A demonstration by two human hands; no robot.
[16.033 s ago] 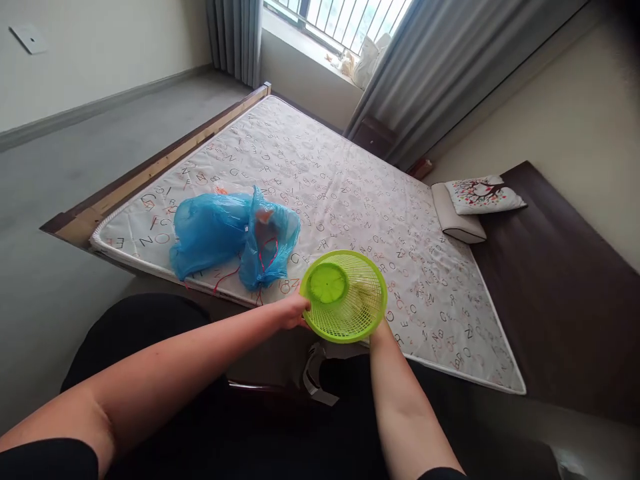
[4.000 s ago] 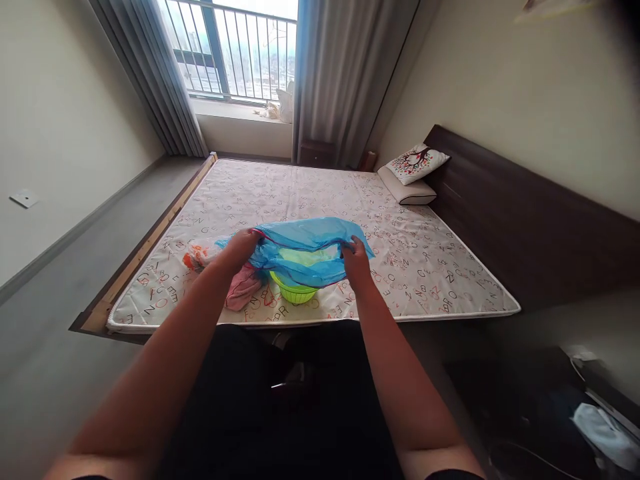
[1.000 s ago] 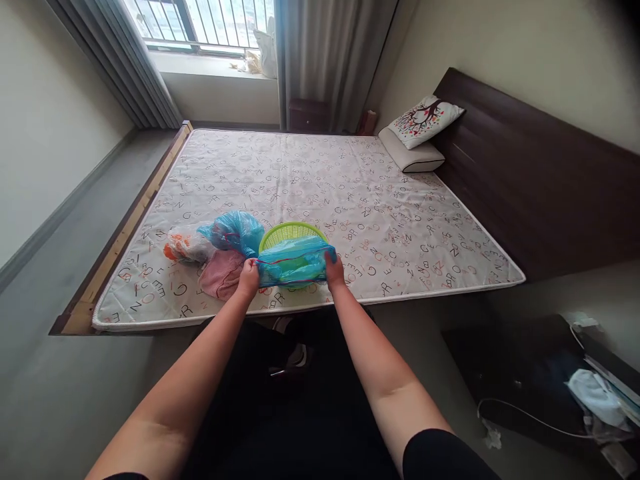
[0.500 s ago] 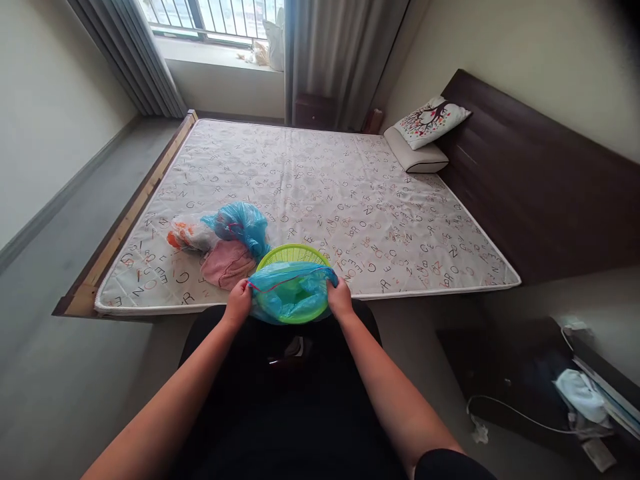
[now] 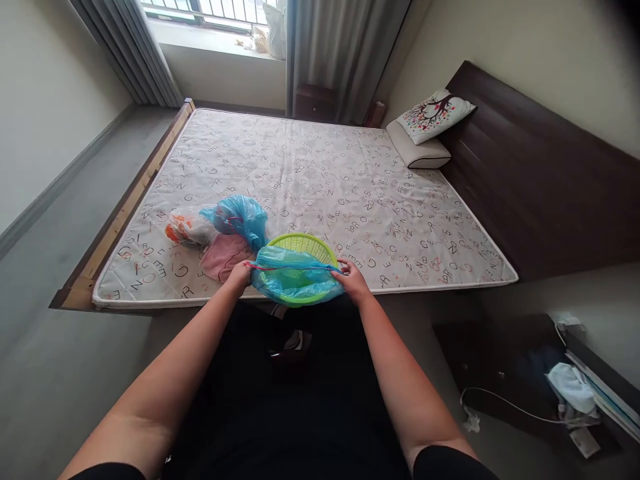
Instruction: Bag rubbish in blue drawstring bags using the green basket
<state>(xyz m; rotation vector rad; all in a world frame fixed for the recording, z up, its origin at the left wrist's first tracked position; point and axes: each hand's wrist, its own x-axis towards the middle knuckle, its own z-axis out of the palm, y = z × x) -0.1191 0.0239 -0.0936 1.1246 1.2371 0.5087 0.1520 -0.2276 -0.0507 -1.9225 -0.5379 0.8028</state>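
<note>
A yellow-green plastic basket [image 5: 323, 249] is at the near edge of the mattress, its near part covered by a thin blue plastic bag [image 5: 295, 277]. The bag's mouth, edged with a red drawstring, stretches between my two hands. My left hand [image 5: 240, 275] pinches the bag's left corner, beside a pink cloth [image 5: 223, 256]. At the opposite corner my right hand [image 5: 353, 280] grips the bag between thumb and fingers. Behind the cloth lie a bunched blue plastic bag [image 5: 240, 217] and a clear bag with orange print [image 5: 187, 227].
The letter-patterned mattress [image 5: 340, 183] rests on a wooden bed frame [image 5: 113, 237]. A tree-print pillow [image 5: 435, 117] lies on a cream pillow [image 5: 417, 148] by the dark headboard [image 5: 525, 140]. On the right stands a dark bedside table [image 5: 500, 360] with a cable and white items.
Both hands and the blue bag have moved slightly forward, and my right hand has shifted outward. The bag's mouth is stretched wider and flatter, and more of the basket's far side shows.
</note>
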